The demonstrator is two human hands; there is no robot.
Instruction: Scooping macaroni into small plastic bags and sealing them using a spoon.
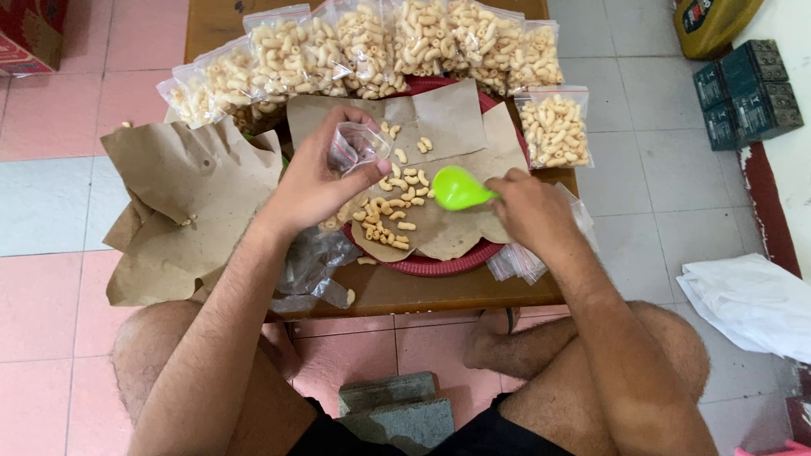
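Above loose snacks [390,218], green scoop [457,187]

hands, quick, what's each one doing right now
Left hand: closed on a small clear plastic zip bag, held open.
Right hand: closed on the handle of a bright green plastic scoop.

A row of clear zip bags of pale snack curls [372,46] lines the bench's far edge, one filled bag [555,128] apart at right, an empty clear bag [355,148] in the left hand [312,186].
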